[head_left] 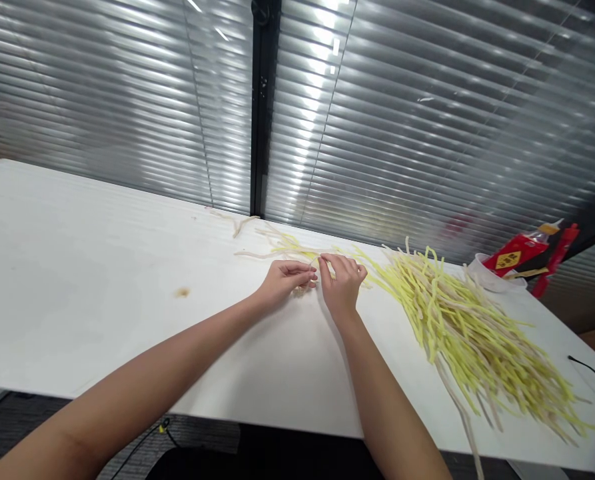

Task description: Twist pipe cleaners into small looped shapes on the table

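Two hands in play, meeting mid-table! The left hand (pixel 288 279) has its fingers bent in, closed on one small pale piece (pixel 302 291), blurred, peeking out under the fingertips. The right hand (pixel 341 280) is just beside it, thumb and forefinger drawn together, other fingers curled; whether it grips anything, I cannot tell from here.

Over on the right, one big heap (pixel 457 313) of yellow and beige stems, far too many and too tangled to count, fanning across the white table (pixel 102 267) toward the front edge. One long beige stem (pixel 461 408) breaks loose and pokes out past that edge!

Behind the hands, a smaller bunch (pixel 287 243), yellow and pale, partly hidden, so no sure count there. Farther back and left, two pale stems lie near the foot of one dark post (pixel 263 120), one run of blinds on either side.

Far right corner: one white bowl (pixel 477 267), one red bottle (pixel 522 252) with one yellow label tilted over it, and one red tube (pixel 562 250) just beside. One brown stain (pixel 182 292), left of the hands.
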Demonstrator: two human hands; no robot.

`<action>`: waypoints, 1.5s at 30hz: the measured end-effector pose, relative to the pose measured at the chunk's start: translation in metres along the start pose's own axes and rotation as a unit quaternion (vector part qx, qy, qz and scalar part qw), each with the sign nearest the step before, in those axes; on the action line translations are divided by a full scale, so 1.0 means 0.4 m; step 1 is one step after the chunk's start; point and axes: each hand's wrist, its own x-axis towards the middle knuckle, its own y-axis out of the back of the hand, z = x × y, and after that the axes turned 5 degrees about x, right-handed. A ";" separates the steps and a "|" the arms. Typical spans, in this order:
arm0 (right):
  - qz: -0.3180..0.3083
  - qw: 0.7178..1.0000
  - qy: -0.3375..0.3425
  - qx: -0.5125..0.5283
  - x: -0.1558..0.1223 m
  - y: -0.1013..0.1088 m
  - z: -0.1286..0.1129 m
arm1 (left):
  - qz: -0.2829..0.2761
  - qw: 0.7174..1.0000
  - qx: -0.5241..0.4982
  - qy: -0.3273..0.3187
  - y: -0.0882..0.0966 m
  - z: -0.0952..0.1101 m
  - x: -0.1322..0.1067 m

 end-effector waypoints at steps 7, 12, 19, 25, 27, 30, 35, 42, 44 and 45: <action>-0.076 0.995 0.070 0.008 -0.004 -0.005 -0.005 | 0.093 0.994 0.005 -0.058 0.012 0.012 0.011; -0.143 0.984 0.102 -0.007 -0.006 0.005 -0.015 | 0.155 0.977 0.124 -0.082 0.034 0.008 0.018; -0.229 0.966 0.118 0.002 -0.009 0.013 -0.035 | 0.173 0.872 0.395 -0.231 0.055 -0.007 0.020; -0.272 0.956 0.070 0.084 -0.010 0.012 -0.040 | 0.135 0.791 0.508 -0.315 0.071 -0.020 0.024; -0.279 0.952 0.051 0.114 -0.008 0.017 -0.042 | 0.121 0.781 0.520 -0.325 0.077 -0.024 0.029; -0.278 0.948 0.025 0.155 -0.004 0.024 -0.047 | 0.095 0.769 0.535 -0.337 0.082 -0.027 0.034; -0.256 0.942 -0.004 0.218 0.001 0.020 -0.049 | 0.040 0.764 0.552 -0.332 0.080 -0.018 0.035; -0.125 0.949 -0.070 0.281 0.002 -0.002 -0.017 | -0.021 0.807 0.484 -0.339 0.085 -0.023 0.042; -0.106 0.955 -0.086 0.262 0.003 -0.004 -0.008 | -0.042 0.825 0.451 -0.338 0.083 -0.027 0.041; -0.104 0.959 -0.094 0.245 0.004 -0.004 -0.004 | -0.047 0.835 0.435 -0.334 0.081 -0.028 0.040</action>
